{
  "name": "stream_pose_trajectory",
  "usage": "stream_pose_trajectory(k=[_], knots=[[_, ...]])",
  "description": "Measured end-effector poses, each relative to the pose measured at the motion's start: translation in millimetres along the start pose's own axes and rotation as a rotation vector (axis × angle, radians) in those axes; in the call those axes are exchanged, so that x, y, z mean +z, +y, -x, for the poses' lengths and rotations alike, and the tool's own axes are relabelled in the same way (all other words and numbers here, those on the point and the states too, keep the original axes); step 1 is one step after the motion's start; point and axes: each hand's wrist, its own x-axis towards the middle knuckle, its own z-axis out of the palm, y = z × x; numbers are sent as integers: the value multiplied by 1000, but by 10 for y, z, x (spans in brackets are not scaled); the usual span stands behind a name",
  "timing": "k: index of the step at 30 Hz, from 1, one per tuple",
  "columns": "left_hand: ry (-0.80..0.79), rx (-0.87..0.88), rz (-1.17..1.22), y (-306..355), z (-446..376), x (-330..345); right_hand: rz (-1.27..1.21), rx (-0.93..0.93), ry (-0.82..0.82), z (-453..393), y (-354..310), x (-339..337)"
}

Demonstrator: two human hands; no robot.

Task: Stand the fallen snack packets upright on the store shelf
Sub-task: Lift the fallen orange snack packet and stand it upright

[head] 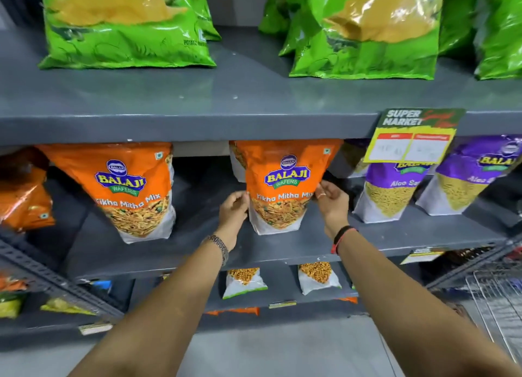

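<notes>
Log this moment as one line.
phase: steadying packet | left hand: on left edge | right hand: on right edge | orange Tikha Mitha Mix snack packet: upright | grey metal middle shelf: bearing it

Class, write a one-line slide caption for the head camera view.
Both hands, left hand and right hand, steady an orange packet upright on the grey shelf.
</notes>
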Motion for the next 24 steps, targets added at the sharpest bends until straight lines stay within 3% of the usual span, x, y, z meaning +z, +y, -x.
stream_pose_trajectory(k=[7, 24], knots=[[-167, -75, -116, -347, 234, 117, -110, 329, -257, 145, 300, -36], [-2, -55, 76, -255, 244, -99, -133, 296, -278, 322, 353, 402]])
